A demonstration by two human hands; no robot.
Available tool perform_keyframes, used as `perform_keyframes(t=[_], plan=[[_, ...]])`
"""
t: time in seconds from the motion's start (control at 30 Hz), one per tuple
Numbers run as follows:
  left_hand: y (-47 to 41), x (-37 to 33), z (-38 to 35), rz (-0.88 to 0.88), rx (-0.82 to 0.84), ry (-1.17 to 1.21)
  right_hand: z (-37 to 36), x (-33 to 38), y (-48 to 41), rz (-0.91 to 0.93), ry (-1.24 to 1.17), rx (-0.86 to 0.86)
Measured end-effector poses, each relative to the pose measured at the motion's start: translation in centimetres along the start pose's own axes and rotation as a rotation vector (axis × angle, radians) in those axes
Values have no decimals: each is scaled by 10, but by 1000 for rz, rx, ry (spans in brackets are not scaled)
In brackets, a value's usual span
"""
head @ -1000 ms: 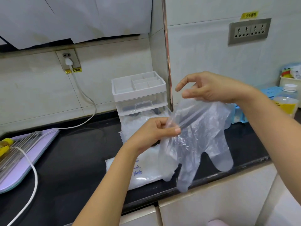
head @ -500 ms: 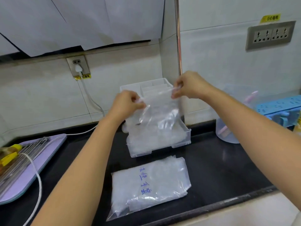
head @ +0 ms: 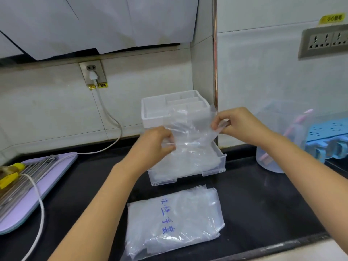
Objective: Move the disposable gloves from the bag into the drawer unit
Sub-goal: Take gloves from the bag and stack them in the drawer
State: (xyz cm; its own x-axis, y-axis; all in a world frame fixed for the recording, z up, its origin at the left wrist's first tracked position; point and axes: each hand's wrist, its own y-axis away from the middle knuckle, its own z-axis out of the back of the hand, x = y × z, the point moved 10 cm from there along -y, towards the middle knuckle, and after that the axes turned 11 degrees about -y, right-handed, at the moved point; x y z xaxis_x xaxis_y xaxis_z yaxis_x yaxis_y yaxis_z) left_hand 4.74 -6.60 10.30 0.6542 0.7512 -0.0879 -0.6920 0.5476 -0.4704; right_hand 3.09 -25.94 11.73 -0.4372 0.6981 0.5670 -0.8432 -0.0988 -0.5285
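Two hands are up over the one open drawer (head: 212, 167) of the drawer unit (head: 150, 112). The left hand (head: 157, 143) pinches one edge of a single clear glove (head: 190, 129) and the right hand (head: 240, 126) pinches the opposite edge, so it hangs stretched just above that drawer. One bag (head: 175, 223) with blue writing lies flat on the black counter (head: 263, 204) in front of the unit, and one purple tray (head: 28, 204) sits far left.

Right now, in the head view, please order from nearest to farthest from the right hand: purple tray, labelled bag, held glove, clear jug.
1. The glove, pinched by the right hand itself.
2. The clear jug, just to its right.
3. The labelled bag, on the counter nearer the person.
4. The purple tray, far left.
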Motion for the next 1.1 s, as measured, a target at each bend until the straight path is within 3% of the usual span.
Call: perform_keyframes(t=[0.17,0.27,0.47,0.53,0.67,0.77,0.9,1.0,1.1], plan=[[-11,20,-66,81,331,-101,-37,-15,0,-34,215,190],[-10,26,-84,85,434,-142,-45,-19,1,-104,253,270],[-12,24,-91,55,531,-215,-31,12,-8,-154,-79,81],[-14,23,-95,56,560,-225,-57,17,-13,-182,-65,183],[-13,21,-99,71,638,-221,-127,-12,-7,-332,213,545],[-5,29,-98,156,722,-87,-145,-25,1,-394,236,621],[-16,25,-85,287,532,317,-145,-26,1,-389,253,660],[-27,23,-92,295,482,208,-149,-29,0,-401,258,684],[-29,26,-120,320,602,66,-153,-32,-1,-397,270,695]])
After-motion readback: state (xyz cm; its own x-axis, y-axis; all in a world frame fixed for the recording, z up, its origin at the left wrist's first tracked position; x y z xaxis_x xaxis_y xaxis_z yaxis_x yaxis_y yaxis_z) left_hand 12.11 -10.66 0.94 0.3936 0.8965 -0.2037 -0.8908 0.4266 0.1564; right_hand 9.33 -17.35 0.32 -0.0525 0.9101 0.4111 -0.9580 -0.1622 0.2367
